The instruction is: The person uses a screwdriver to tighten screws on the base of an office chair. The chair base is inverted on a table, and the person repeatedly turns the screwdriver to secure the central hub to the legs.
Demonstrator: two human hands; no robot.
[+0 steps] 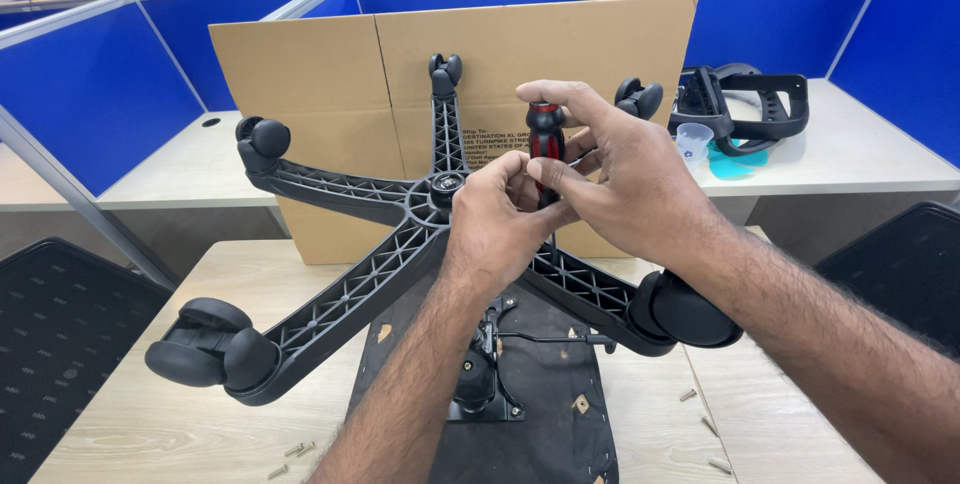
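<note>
Red-and-black screwdriver (545, 139) stands upright at frame centre over the chair base (400, 214); my right hand (620, 179) wraps its handle, left hand (500, 219) pinches the shaft below, tip probably hidden behind my fingers.

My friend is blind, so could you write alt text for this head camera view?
Two hands, left hand and right hand, grip a red-and-black screwdriver upright above a black five-legged chair base with wheels, upside down on a seat on a table. A cardboard box stands behind; loose screws lie on the table.
</note>
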